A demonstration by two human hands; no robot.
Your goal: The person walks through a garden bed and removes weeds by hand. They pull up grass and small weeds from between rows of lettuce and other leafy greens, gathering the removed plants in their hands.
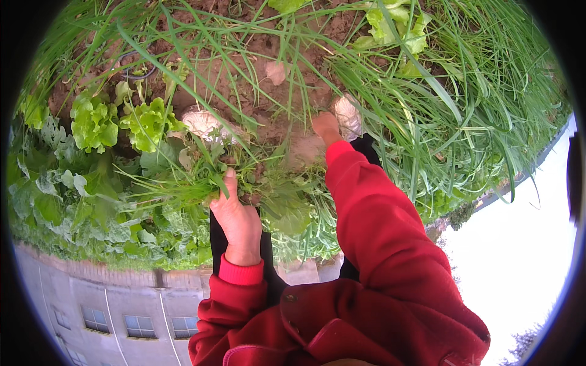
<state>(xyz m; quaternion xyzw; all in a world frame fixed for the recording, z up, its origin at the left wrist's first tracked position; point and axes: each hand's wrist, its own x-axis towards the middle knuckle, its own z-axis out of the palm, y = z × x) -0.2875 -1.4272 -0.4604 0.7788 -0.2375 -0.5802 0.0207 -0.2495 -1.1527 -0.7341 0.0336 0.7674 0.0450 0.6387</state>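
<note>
My left hand (236, 219) is closed around a bunch of pulled green weeds and grass (197, 187), with the thumb on top and the blades sticking out to the left. My right hand (326, 124) reaches down to the brown soil (274, 105), just left of my right shoe (348, 116). Its fingers are curled under and face away from me, so what they hold is hidden. The pale left shoe (206, 123) is partly covered by long blades. Loose weeds (288, 192) lie between my legs.
Light green lettuce plants (94, 121) grow at the left, above broad-leaved greens (59, 196). Dense long-bladed plants (425, 110) lean in from the right. More lettuce (396, 29) stands at the upper right. A dark looped cord or ring (139, 75) lies on the soil. Behind is a building (114, 302).
</note>
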